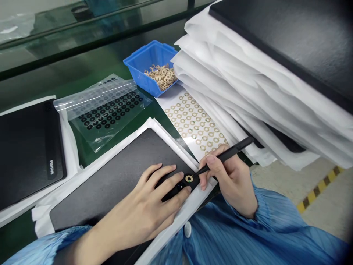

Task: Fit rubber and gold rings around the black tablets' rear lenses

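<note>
A black tablet-like panel [110, 176] lies on white wrapping in front of me. My left hand [157, 198] rests flat on it, fingers spread, the fingertips close to a dark camera area at its right corner. In my right hand [228, 176] is a pair of black tweezers [234, 150], pinched between thumb and fingers and slanting down to the left. Their tip touches or nearly touches a small tan ring with a tab [189, 178], which sits on that corner around a dark round spot.
A sheet of tan rings [190, 117] lies beyond my right hand. Behind it stands a blue bin [138, 70] of loose tan rings. Clear film with black rings [110, 110] lies left of it. Wrapped panels [248, 73] are stacked at right; another black panel [24, 147] lies at left.
</note>
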A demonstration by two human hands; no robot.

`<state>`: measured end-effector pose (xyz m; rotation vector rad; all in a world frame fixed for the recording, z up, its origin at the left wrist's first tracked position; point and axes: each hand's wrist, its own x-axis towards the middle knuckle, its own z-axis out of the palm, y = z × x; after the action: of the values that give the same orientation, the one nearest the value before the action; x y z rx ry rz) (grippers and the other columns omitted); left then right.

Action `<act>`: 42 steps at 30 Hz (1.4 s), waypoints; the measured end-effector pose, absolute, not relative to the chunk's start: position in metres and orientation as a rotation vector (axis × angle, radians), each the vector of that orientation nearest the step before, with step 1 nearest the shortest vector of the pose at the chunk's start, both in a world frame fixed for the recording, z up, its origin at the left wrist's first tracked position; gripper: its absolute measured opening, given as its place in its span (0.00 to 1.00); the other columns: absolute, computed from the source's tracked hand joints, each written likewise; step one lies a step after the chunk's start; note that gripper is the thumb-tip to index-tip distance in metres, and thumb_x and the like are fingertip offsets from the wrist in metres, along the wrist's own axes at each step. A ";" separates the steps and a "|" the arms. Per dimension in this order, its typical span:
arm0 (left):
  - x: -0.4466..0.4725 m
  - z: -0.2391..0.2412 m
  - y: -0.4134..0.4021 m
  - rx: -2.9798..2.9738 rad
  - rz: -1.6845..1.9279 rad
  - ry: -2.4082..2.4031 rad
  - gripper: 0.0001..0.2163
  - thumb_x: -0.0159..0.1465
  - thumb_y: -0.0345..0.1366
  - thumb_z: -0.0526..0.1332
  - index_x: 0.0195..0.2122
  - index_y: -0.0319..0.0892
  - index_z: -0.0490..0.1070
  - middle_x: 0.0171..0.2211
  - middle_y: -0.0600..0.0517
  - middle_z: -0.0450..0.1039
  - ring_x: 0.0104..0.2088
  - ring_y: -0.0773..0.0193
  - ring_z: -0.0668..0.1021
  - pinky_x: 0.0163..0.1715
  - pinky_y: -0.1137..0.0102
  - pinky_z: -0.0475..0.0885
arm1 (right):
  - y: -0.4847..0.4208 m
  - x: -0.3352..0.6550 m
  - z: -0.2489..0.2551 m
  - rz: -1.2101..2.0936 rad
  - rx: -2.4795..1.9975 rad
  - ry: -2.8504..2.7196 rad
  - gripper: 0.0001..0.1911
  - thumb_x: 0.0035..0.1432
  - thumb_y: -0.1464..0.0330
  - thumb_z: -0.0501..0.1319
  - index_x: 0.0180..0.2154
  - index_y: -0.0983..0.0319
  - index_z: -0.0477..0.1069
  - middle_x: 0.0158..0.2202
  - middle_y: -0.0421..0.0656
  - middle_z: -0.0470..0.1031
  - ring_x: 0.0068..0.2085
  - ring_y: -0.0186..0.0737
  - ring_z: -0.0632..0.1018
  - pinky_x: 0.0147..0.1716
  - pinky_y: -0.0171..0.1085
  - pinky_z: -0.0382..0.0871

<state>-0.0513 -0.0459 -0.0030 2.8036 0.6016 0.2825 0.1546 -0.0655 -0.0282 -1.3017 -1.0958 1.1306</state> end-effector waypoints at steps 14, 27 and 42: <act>-0.050 -0.001 -0.044 2.819 0.312 0.594 0.15 0.66 0.31 0.53 0.54 0.42 0.67 0.52 0.46 0.67 0.56 0.50 0.64 0.53 0.53 0.61 | -0.067 0.155 -0.030 1.054 -1.278 -1.183 0.11 0.62 0.64 0.55 0.29 0.63 0.61 0.15 0.36 0.68 0.15 0.30 0.72 0.16 0.30 0.67; -0.046 -0.004 -0.046 2.825 0.285 0.677 0.17 0.67 0.34 0.54 0.56 0.38 0.64 0.52 0.47 0.68 0.55 0.52 0.65 0.54 0.55 0.61 | -0.076 0.156 -0.042 0.814 -1.130 -1.404 0.05 0.61 0.75 0.54 0.35 0.59 0.61 0.25 0.38 0.68 0.25 0.32 0.73 0.24 0.35 0.69; -0.039 -0.003 -0.052 2.975 0.214 0.811 0.16 0.68 0.35 0.50 0.56 0.41 0.64 0.53 0.45 0.67 0.50 0.50 0.67 0.50 0.51 0.57 | -0.079 0.155 -0.043 0.889 -1.020 -1.287 0.05 0.61 0.74 0.54 0.38 0.58 0.62 0.29 0.41 0.71 0.26 0.36 0.74 0.24 0.39 0.69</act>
<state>-0.0387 -0.0519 -0.0027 2.9747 0.8106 0.2142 0.1554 -0.0793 -0.0428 -1.0202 -1.2874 0.8895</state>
